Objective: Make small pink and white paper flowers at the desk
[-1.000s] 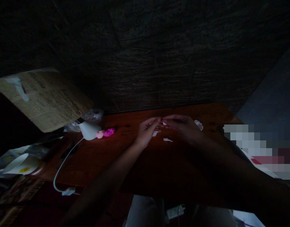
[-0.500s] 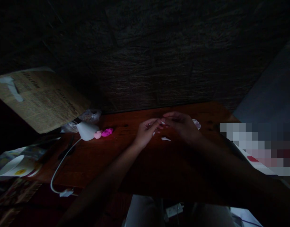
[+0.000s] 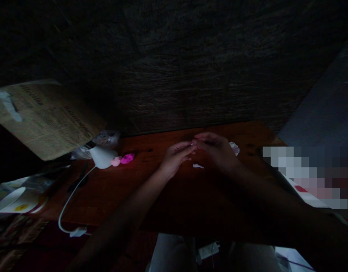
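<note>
Left hand (image 3: 176, 156) and right hand (image 3: 220, 153): bare. Left forearm (image 3: 145, 192) and right forearm (image 3: 264, 189): uncovered over the visible length. Trousers (image 3: 174, 251): pale grey, plain where lit; right leg mostly in shadow, surface detail indistinct.

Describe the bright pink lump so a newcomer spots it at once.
On the wooden table, find the white cone with the cable, left of both hands. Two small lumps lie by its right side. The bright pink lump is the one farther from the cone, far more vivid than the pale pink lump.
</note>
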Demonstrator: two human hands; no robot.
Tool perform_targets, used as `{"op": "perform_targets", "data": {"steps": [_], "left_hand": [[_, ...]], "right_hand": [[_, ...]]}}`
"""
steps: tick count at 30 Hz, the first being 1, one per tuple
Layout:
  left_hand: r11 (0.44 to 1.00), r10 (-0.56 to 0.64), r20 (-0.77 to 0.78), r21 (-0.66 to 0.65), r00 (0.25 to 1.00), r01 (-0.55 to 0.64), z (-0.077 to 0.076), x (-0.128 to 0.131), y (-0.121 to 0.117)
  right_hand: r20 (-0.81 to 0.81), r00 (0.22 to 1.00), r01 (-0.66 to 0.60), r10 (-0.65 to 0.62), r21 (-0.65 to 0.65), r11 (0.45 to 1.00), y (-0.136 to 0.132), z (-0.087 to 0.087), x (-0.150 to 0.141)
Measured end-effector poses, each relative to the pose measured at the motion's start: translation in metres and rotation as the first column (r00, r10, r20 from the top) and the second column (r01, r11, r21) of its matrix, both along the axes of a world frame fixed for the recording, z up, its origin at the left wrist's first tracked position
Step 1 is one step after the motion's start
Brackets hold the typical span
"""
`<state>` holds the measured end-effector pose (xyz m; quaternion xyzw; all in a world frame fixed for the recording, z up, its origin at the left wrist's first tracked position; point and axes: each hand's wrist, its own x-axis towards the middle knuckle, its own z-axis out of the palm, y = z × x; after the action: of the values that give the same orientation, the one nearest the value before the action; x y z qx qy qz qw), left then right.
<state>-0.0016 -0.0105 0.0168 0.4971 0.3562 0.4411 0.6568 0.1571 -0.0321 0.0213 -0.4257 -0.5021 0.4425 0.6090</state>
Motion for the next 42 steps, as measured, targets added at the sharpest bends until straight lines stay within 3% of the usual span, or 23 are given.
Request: {"op": "perform_targets", "data": {"steps": [15, 26, 34, 42], "left_hand": [[0.998, 0.02, 0.017, -0.058, 1.0, -0.019, 0.0005, -0.0004, -0.0008], [0.986, 0.037, -0.085, 0.163, 0.996, -0.023, -0.0005, -0.0006, -0.0006], [0.988, 0.027, -0.088, 0.151, 0.996, -0.013, 0.0025, 0.0002, -0.0034], [0.984, 0.018, -0.104, 0.177, 0.994, 0.001, 0.0006, 0.0011, -0.0028]], "right_hand": [[-0.106, 0.994, -0.028, 0.013, -0.148, 0.989, -0.0044, 0.0015, -0.0035], [-0.191, 0.981, -0.077, 0.035, -0.215, 0.974, -0.0044, 0.0006, -0.0048], [-0.251, 0.967, -0.109, 0.046, -0.241, 0.964, -0.0059, 0.0036, -0.004], [-0.132, 0.99, -0.074, 0.05, -0.182, 0.98, -0.0055, 0.0045, -0.0033]]}}
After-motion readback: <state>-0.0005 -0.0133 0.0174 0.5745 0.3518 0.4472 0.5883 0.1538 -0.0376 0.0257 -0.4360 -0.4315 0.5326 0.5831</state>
